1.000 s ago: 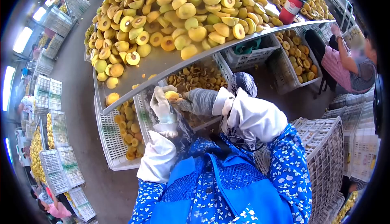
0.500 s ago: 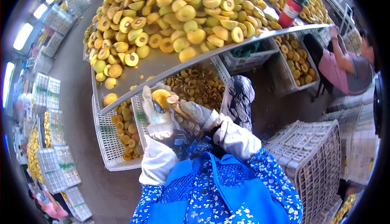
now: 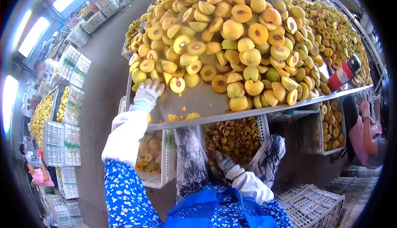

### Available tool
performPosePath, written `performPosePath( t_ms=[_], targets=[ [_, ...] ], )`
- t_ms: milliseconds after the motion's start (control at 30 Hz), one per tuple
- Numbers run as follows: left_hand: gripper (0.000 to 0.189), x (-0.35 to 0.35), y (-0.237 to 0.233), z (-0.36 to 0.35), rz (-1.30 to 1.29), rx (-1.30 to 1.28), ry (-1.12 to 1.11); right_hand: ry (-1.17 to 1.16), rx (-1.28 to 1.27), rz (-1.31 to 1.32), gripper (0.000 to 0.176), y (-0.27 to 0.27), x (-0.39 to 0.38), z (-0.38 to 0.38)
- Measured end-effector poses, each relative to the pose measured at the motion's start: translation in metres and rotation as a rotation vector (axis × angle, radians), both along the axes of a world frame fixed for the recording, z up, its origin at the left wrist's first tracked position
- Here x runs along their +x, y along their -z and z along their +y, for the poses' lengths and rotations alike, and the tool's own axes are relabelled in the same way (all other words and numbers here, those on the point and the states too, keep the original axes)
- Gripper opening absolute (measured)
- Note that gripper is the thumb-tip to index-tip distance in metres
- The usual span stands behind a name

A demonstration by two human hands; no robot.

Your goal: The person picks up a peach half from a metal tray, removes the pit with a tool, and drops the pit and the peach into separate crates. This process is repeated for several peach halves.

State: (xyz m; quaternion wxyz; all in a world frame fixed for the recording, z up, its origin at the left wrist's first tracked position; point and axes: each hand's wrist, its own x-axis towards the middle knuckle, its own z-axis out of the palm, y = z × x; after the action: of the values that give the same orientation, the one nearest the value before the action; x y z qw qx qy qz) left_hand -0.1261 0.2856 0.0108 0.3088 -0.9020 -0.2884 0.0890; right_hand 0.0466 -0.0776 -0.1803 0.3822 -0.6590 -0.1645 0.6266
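Observation:
My left hand [image 3: 148, 93], in a pale glove, reaches over the left end of the metal table [image 3: 198, 103]. Its fingers are spread against the edge of a heap of halved yellow peaches [image 3: 242, 13], some with the brown pit showing. One cut half [image 3: 178, 85] lies just to the right of its fingertips. Low between my knees is my right hand [image 3: 224, 162], in a grey glove, over a crate of brown pits and scraps [image 3: 233, 139]. Its fingers look curled; what they hold, if anything, is too dark to make out.
A red cup with a black lid [image 3: 344, 74] stands at the table's right. Below are crates of peach halves on the left [image 3: 167, 162] and right [image 3: 316, 139]. Stacked white crates [image 3: 312, 207] stand at my right. A person in pink [image 3: 364, 139] sits at far right.
My left hand has let go of the peach it held near my right hand and moved up to the heap. My right hand has dropped lower over the scrap crate. The view has shifted.

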Motion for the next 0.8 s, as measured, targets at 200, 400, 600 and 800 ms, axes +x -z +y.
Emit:
performPosePath(
  t_ms=[200,400,600,800],
  targets=[
    [0.056,0.02,-0.017,-0.019,-0.469,-0.398,-0.146,0.114,0.481,-0.575,0.035,0.014,0.001,0.006],
    [0.039,0.026,-0.037,-0.142,-2.204,-1.754,-0.357,-0.005,0.565,-0.409,0.028,-0.131,0.013,0.016],
    [0.044,0.051,0.006,-0.213,-2.103,-1.657,-0.208,-0.126,0.607,-0.851,0.025,-0.208,0.01,0.019],
    [0.036,0.069,-0.015,-0.269,-1.725,-1.202,0.076,-0.275,0.671,-1.038,0.033,-0.208,0.006,0.009]
  ],
)
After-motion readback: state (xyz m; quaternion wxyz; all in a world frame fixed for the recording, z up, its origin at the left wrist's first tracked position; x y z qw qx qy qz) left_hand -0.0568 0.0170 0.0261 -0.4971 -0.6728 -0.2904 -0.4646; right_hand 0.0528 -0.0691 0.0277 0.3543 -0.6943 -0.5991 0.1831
